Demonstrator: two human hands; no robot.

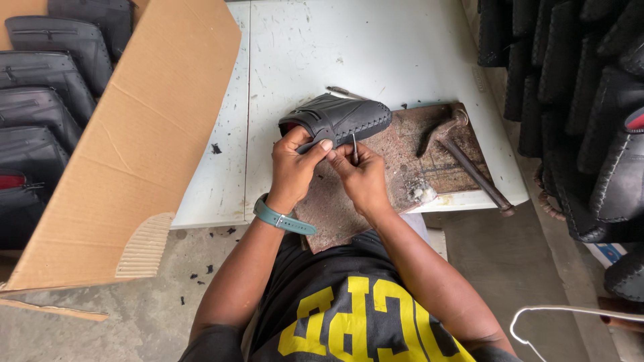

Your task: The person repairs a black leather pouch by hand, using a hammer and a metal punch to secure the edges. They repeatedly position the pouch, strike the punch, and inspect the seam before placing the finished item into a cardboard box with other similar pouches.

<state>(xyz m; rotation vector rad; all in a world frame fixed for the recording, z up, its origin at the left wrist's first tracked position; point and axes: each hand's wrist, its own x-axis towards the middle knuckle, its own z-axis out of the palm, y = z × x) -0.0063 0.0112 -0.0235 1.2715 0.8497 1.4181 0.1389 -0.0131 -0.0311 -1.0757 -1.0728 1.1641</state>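
Note:
A dark grey stitched shoe upper point(339, 118) rests on a rusty metal plate point(402, 167) at the edge of a white table point(349, 47). My left hand point(294, 167), with a teal watch on its wrist, grips the shoe's near edge, thumb on top. My right hand point(360, 173) sits close beside it and pinches a thin metal tool point(354, 147) that points up at the shoe's edge.
A hammer point(463, 157) lies on the plate's right side. A thin metal piece point(345, 92) lies behind the shoe. An open cardboard box point(127, 141) of dark shoes stands at left. Stacks of dark shoes point(583, 100) fill the right. A white wire hanger point(570, 318) is at bottom right.

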